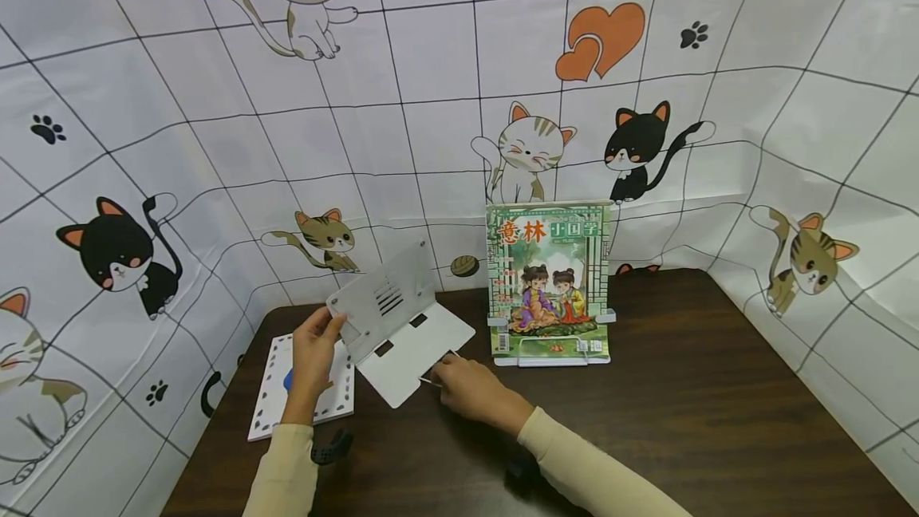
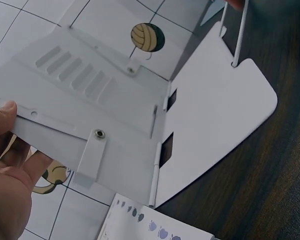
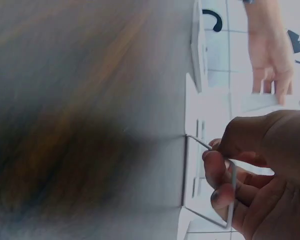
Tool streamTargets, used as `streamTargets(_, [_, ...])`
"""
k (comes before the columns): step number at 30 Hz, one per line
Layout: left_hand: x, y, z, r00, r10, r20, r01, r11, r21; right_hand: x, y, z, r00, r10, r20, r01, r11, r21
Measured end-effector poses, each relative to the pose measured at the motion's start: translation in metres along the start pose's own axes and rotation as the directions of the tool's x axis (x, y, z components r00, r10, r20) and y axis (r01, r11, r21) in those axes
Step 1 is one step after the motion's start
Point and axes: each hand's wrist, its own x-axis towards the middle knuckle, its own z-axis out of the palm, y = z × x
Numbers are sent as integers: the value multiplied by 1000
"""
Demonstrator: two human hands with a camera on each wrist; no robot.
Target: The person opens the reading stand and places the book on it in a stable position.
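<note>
A white metal book stand (image 1: pixel 445 329) lies unfolded on the dark table, its flat base down and its slotted back panel (image 2: pixel 65 95) leaning up. My left hand (image 1: pixel 313 349) pinches the left edge of that panel, thumb on the front and fingers behind. At the front edge of the base, my right hand (image 1: pixel 477 393) grips the wire loop (image 3: pixel 233 200) of the stand. In the right wrist view, curled fingers (image 3: pixel 217 170) and thumb surround the wire, which is tilted up from the base.
To the right, a second stand (image 1: pixel 553 361) holds an upright magazine (image 1: pixel 549 278) with two cartoon figures. A white book (image 1: pixel 266 397) with printed marks lies under my left forearm. Cat-patterned sheeting (image 1: pixel 431 126) hangs around the table (image 1: pixel 682 389).
</note>
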Motion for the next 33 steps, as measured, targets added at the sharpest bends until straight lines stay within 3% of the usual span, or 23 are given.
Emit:
streamTargets(11, [4,-2,0,1000,6,12,-5,998,-61,-2,-3,-18,990,-124,63,114,983,142])
streamTargets(15, [3,0,3,1000,5,22,-3,995,-100,-3,-3,-21,985,-172,-12,172,972,158])
streamTargets(21, [-1,2,6,1000,9,30,-5,992,-128,0,-2,-23,963,-210,-170,226,971,77])
streamTargets(26, [-4,2,8,999,15,35,-10,989,-148,1,7,-22,952,-165,-259,190,979,74])
streamTargets(30, [-4,1,9,997,45,59,-33,983,-181,1,20,-18,965,-85,-249,148,957,248])
streamTargets(33, [-4,1,11,995,61,77,-46,980,-192,1,29,-13,977,-22,-211,106,912,396])
